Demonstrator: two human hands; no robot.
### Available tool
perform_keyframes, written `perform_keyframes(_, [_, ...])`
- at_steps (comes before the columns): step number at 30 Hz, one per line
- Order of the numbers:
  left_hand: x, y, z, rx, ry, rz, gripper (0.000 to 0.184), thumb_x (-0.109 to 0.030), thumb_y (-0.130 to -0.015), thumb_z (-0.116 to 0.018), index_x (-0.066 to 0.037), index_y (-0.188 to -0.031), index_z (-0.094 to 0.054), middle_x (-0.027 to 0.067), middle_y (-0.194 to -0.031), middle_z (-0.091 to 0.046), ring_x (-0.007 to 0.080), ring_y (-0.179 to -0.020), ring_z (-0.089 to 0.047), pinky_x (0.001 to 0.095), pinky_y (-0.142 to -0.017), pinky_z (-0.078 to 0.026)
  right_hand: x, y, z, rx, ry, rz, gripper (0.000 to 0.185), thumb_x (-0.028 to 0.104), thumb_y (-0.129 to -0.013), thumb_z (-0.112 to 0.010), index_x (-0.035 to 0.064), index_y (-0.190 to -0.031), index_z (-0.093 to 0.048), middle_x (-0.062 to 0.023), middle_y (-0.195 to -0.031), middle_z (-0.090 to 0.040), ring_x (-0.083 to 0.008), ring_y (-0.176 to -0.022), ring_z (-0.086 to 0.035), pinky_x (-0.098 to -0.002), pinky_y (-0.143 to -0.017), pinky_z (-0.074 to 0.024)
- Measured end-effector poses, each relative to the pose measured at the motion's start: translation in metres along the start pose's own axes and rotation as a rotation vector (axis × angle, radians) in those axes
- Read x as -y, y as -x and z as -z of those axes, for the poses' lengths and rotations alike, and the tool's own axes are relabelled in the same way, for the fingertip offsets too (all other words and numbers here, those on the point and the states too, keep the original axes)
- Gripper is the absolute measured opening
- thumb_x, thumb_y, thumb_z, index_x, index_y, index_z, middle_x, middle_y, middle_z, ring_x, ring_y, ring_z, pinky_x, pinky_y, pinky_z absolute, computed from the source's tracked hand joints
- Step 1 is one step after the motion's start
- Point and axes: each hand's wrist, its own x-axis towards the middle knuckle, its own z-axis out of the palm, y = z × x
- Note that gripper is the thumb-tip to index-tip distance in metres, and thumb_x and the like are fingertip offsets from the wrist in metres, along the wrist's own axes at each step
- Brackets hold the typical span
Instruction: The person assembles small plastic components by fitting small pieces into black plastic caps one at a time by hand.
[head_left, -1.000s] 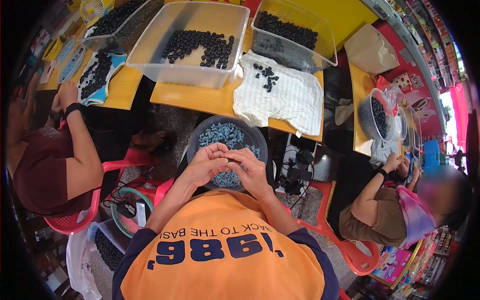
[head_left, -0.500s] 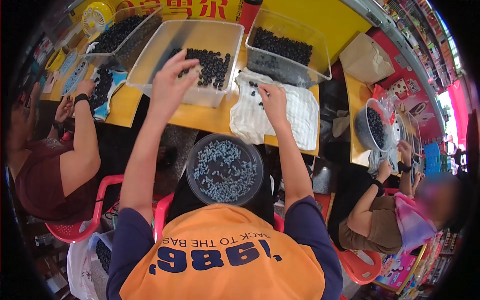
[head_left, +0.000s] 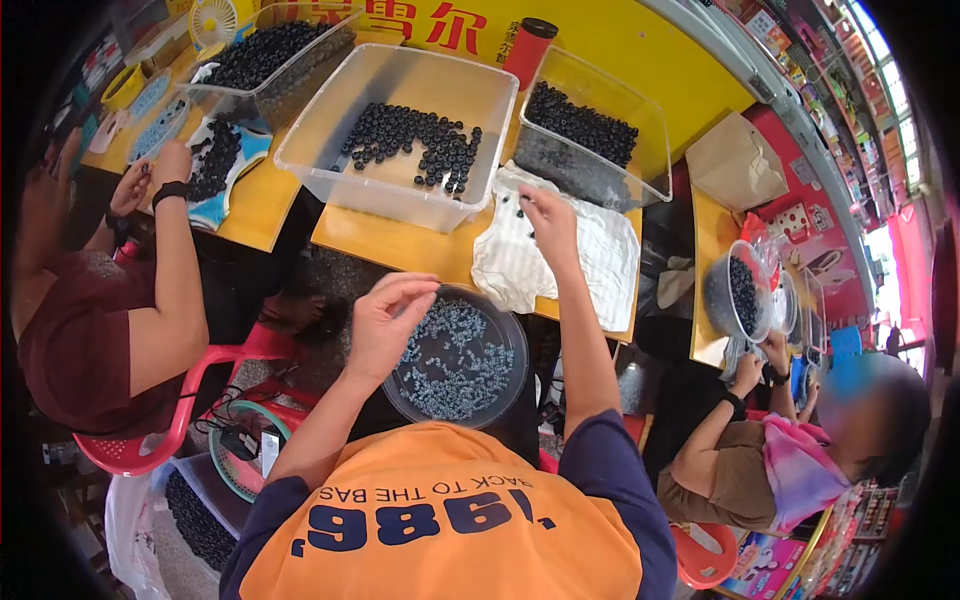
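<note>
My left hand (head_left: 388,325) is over the left rim of a round dark tray (head_left: 513,375) on my lap. Its fingers are bent toward the thumb, and whether anything is between them is too small to tell. Small blue-grey pieces (head_left: 455,395) lie scattered in the tray. Above the white cloth (head_left: 605,265) on the table, my right hand (head_left: 548,225) has its thumb and fingertips pinched together; what they hold, if anything, is too small to name. A few black pieces show by the fingertips. A clear bin (head_left: 400,205) with black round pieces (head_left: 410,135) stands left of the cloth.
Behind the cloth is a second clear bin (head_left: 655,185) of black pieces, near a red canister (head_left: 530,50). People sit at both sides, the left one on a red chair (head_left: 185,425). A round tub (head_left: 738,290) stands at the right.
Both hands moved apart from over the tray. My left hand reached up to the clear bin and has come back to the tray's edge; my right hand went out to the cloth and stays there.
</note>
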Motion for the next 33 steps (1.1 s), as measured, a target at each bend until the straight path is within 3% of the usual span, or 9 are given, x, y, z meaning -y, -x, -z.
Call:
perform_keyframes(2, [0.010,-0.001,-0.012,0.070,0.138,0.150,0.014,0.001,-0.085,-0.063,0.003,-0.098,-0.068,0.0059,-0.098,-0.065,0.0114,-0.089,-0.063,0.0223,-0.077,-0.050,0.023,0.031,0.012,0.062,-0.539,-0.311,0.018,0.005,-0.085,-0.062,0.0011,-0.102,-0.068,-0.0044,-0.092,-0.067,-0.0131,-0.084,-0.059,-0.0264,-0.077,-0.0460])
perform_keyframes(5, [0.023,-0.008,-0.042,0.097,0.413,0.355,0.027,-0.005,-0.087,-0.063,0.005,-0.111,-0.061,0.0074,-0.096,-0.065,0.0117,-0.086,-0.063,0.0236,-0.076,-0.052,0.042,0.077,0.012,0.032,-1.045,-0.518,0.025,0.006,-0.088,-0.061,-0.0046,-0.110,-0.062,-0.0037,-0.099,-0.064,-0.0092,-0.086,-0.056,-0.0227,-0.078,-0.0447])
perform_keyframes(10, [0.072,-0.022,-0.052,0.012,0.346,0.348,0.023,-0.007,-0.087,-0.063,0.003,-0.108,-0.061,0.0065,-0.094,-0.065,0.0106,-0.078,-0.062,0.0232,-0.070,-0.052,0.023,0.107,0.015,-0.176,-1.007,-0.588,0.025,0.001,-0.088,-0.060,-0.0027,-0.113,-0.061,-0.0068,-0.100,-0.065,-0.0122,-0.085,-0.059,-0.0236,-0.077,-0.0471])
perform_keyframes(18, [0.053,-0.004,-0.052,0.089,0.550,0.600,0.016,-0.011,-0.091,-0.060,-0.001,-0.104,-0.062,0.0085,-0.095,-0.068,0.0138,-0.082,-0.066,0.0248,-0.071,-0.053,0.081,0.113,0.018,-0.072,-1.038,-0.505,0.019,-0.002,-0.084,-0.064,-0.0031,-0.103,-0.062,-0.0104,-0.096,-0.067,-0.0131,-0.086,-0.065,-0.0247,-0.079,-0.0487])
perform_keyframes(22, [0.043,0.002,-0.049,0.129,0.785,0.650,0.020,-0.018,-0.094,-0.057,-0.003,-0.105,-0.062,0.0066,-0.097,-0.068,0.0131,-0.082,-0.066,0.0254,-0.068,-0.054,0.092,0.130,0.013,-0.065,-0.798,-0.271,0.031,-0.006,-0.079,-0.068,-0.0002,-0.108,-0.062,-0.0058,-0.101,-0.066,-0.0110,-0.090,-0.062,-0.0260,-0.080,-0.0502])
perform_keyframes(24, [0.045,0.005,-0.047,0.195,0.860,0.616,0.020,-0.019,-0.094,-0.057,-0.004,-0.105,-0.063,0.0060,-0.097,-0.067,0.0123,-0.083,-0.065,0.0257,-0.069,-0.054,0.099,0.134,0.017,-0.026,-0.787,-0.307,0.037,-0.006,-0.075,-0.070,0.0032,-0.110,-0.063,-0.0043,-0.102,-0.066,-0.0123,-0.093,-0.060,-0.0257,-0.081,-0.0496])
perform_keyframes(26, [0.043,0.010,-0.045,0.191,0.839,0.633,0.019,-0.018,-0.094,-0.058,-0.005,-0.106,-0.063,0.0057,-0.097,-0.067,0.0116,-0.084,-0.065,0.0261,-0.069,-0.054,0.105,0.134,0.023,-0.016,-0.571,-0.097,0.040,-0.006,-0.071,-0.072,0.0047,-0.109,-0.064,-0.0059,-0.102,-0.067,-0.0166,-0.097,-0.060,-0.0272,-0.083,-0.0487])
perform_keyframes(30, [0.048,0.016,-0.033,0.248,0.890,0.670,0.020,-0.014,-0.093,-0.058,-0.004,-0.109,-0.062,0.0076,-0.098,-0.067,0.0132,-0.084,-0.066,0.0273,-0.069,-0.055,0.108,0.140,0.026,0.015,-0.478,0.019,0.042,-0.004,-0.068,-0.074,0.0040,-0.109,-0.064,-0.0076,-0.104,-0.066,-0.0221,-0.105,-0.058,-0.0322,-0.090,-0.0463])
perform_keyframes(33, [0.042,0.026,-0.009,0.196,0.988,0.635,0.025,-0.010,-0.092,-0.058,0.000,-0.114,-0.059,0.0129,-0.103,-0.066,0.0178,-0.087,-0.066,0.0266,-0.073,-0.057,0.104,0.149,0.033,0.021,-0.564,-0.155,0.040,-0.001,-0.072,-0.074,0.0007,-0.111,-0.063,-0.0121,-0.113,-0.062,-0.0206,-0.106,-0.058,-0.0300,-0.093,-0.0433])
